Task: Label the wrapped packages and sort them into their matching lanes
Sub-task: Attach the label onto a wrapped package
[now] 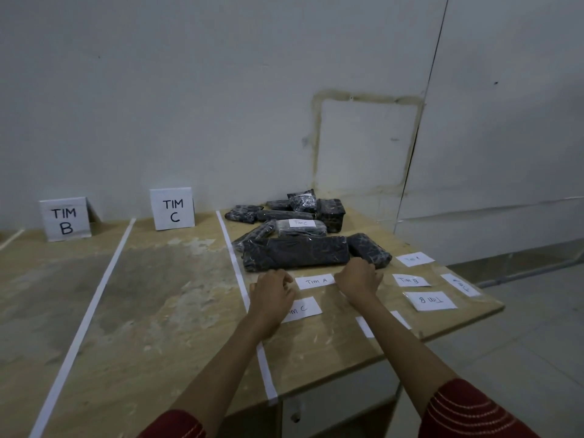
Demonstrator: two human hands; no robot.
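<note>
A pile of black packages wrapped in clear film (295,252) lies in the rightmost lane; one of them carries a "Tim C" label (299,222). A paper label "Tim A" (316,281) sits just in front of the long front package. My left hand (273,289) pinches its left end and my right hand (358,276) pinches its right end, fingers curled. More loose labels lie around: "Tim C" (305,308) partly under my left wrist, "Tim B" (410,280), and another "Tim A" (414,258).
Standing signs "TIM B" (65,220) and "TIM C" (173,210) lean on the wall at the back. White tape strips (235,267) divide the wooden table (158,295) into lanes. The table's right edge drops to a tiled floor.
</note>
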